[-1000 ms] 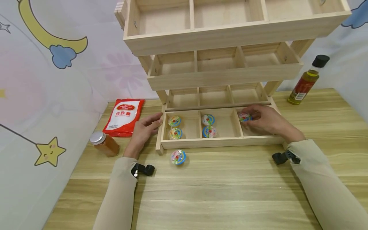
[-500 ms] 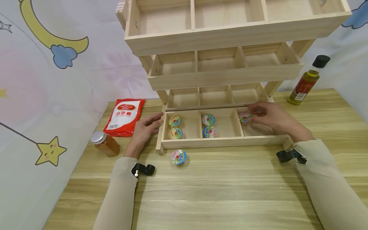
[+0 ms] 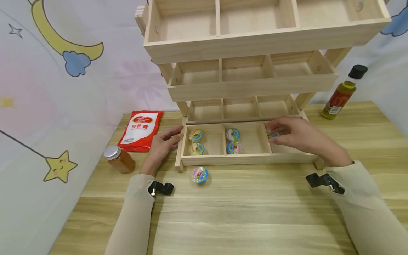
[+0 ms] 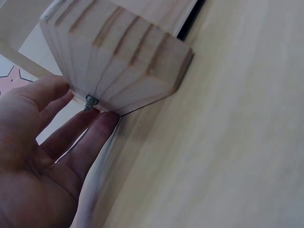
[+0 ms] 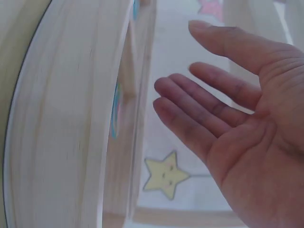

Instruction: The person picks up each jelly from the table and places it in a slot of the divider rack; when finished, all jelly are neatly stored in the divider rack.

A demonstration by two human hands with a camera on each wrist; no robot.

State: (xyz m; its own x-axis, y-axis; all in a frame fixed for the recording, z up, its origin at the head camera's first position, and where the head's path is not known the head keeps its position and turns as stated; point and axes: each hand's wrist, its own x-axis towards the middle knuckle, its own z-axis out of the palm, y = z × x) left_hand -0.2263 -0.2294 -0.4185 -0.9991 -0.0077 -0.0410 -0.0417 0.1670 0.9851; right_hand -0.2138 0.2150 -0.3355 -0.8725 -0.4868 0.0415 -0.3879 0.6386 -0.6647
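Observation:
My left hand (image 3: 160, 148) is at the left end of a tiered wooden rack (image 3: 242, 161). In the left wrist view, its fingertips (image 4: 107, 124) touch the rack's end piece (image 4: 118, 52), from which a small metal screw sticks out. Loosely spread, my right hand (image 3: 299, 136) hovers over the lowest front tray's right compartment, apart from a small jelly cup (image 3: 275, 134) that it partly hides. Another two jelly cups (image 3: 196, 135) sit in the left compartment, and two (image 3: 233, 134) in the middle one. A single jelly cup (image 3: 199, 175) lies on the table before the rack.
A red and white bag (image 3: 141, 130) and a silver-lidded jar (image 3: 120, 160) of reddish-brown contents stand left of the rack. At the right is a black-capped oil bottle (image 3: 341, 95). The rack's upper tiers (image 3: 261, 47) overhang the lowest tray.
My right hand has let go of the jelly cup in the right compartment and drawn up off it. The left hand stays at the rack's end. The head view has shifted slightly.

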